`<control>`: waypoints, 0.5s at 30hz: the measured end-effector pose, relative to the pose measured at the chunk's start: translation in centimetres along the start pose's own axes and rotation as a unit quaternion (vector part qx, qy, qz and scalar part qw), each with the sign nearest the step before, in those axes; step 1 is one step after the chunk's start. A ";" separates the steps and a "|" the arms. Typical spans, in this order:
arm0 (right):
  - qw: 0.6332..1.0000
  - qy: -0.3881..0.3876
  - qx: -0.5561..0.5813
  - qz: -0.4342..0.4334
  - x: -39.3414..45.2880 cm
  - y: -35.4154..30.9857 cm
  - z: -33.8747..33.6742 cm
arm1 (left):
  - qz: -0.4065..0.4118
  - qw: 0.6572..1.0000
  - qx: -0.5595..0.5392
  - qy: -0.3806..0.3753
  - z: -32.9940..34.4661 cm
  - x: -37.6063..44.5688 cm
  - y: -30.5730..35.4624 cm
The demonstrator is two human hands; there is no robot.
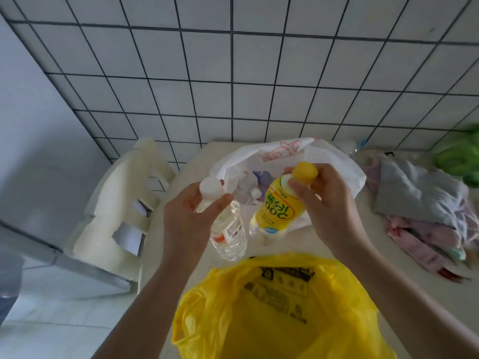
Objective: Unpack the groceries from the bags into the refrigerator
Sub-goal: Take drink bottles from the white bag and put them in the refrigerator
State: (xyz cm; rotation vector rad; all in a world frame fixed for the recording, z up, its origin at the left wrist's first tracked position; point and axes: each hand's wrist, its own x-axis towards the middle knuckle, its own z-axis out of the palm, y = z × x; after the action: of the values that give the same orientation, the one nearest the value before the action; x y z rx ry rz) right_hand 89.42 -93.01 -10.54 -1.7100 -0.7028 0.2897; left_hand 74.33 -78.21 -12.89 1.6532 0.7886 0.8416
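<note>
Over at 9 o'clock there's a cream plastic chair (121, 200) pushed up beside the tabletop (191, 161), with a grey-white appliance panel (39, 151) further left that could be the refrigerator, can't say for sure. Moving right, the left hand (193, 211) has its fingers curled round the neck of a clear water bottle (229, 229) with a white cap, holding it tilted above the tabletop near the centre. Right next to it, the right hand (329, 203) grips a yellow drink bottle (276, 206) up by its yellow cap, thumb and fingers wrapped around the top. Both bottles sit just in front of the open white bag (334, 161) at 12 o'clock, which has more bottles inside, kinda blurry though. At 6 o'clock, closest to the camera, a yellow plastic bag (280, 312) with black print lies open and crumpled. Out at 3 o'clock there's a heap of pinkish and grey clothes (420, 203), and a green bag (461, 156) blurred at the far right edge by the tiled wall (233, 73).
</note>
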 end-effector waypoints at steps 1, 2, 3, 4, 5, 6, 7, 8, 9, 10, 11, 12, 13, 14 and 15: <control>1.000 0.000 0.010 0.001 -1.3 -0.6 0.2 | 0.002 1.000 0.007 0.000 -0.8 -1.1 0.3; 1.000 0.000 0.020 0.004 -2.1 -0.9 0.2 | 0.003 1.000 0.014 -0.001 -1.2 -1.8 0.4; 1.000 -0.003 0.030 0.005 -3.3 -1.3 0.4 | 0.005 1.000 0.018 -0.001 -2.0 -3.0 0.6; 0.999 -0.009 0.039 0.005 -4.6 -1.8 0.6 | 0.009 1.000 0.017 -0.002 -2.7 -4.2 0.8; 0.999 -0.016 0.044 0.006 -5.7 -2.1 0.8 | 0.014 1.000 0.022 0.000 -3.4 -5.4 1.1; 0.998 -0.026 0.050 0.004 -6.8 -2.3 1.1 | 0.020 0.999 0.034 0.005 -4.0 -6.6 1.2; 0.998 -0.034 0.056 0.003 -7.8 -2.4 1.3 | 0.024 0.999 0.042 0.010 -4.6 -7.8 1.3; 0.997 -0.042 0.064 0.007 -8.8 -2.7 1.6 | 0.022 0.999 0.043 0.016 -5.1 -8.9 1.4; 0.996 -0.049 0.074 0.009 -9.7 -2.8 1.9 | 0.016 0.999 0.037 0.023 -5.7 -10.0 1.4; 0.995 -0.061 0.081 0.007 -10.7 -2.9 2.2 | 0.013 0.999 0.034 0.031 -6.2 -11.2 1.3; 0.994 -0.075 0.083 0.002 -11.6 -3.0 2.6 | 0.013 0.998 0.036 0.044 -6.7 -12.3 1.3; 0.992 -0.090 0.083 0.000 -12.4 -3.1 2.9 | 0.011 0.997 0.038 0.062 -7.2 -13.4 1.3; 0.991 -0.105 0.085 0.001 -13.2 -3.2 3.3 | 0.002 0.996 0.033 0.081 -7.7 -14.6 1.3; 0.989 -0.118 0.087 0.000 -13.9 -3.3 3.7 | -0.010 0.995 0.024 0.101 -8.1 -15.8 1.2; 0.987 -0.131 0.088 -0.006 -14.6 -3.4 4.0 | -0.017 0.992 0.021 0.121 -8.5 -17.0 1.2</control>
State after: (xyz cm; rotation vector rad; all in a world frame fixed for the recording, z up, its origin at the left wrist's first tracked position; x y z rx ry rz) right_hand 74.78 -98.06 -10.96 -1.5127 -0.8531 0.5604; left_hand 58.20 -88.33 -12.49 1.5875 1.0052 1.0201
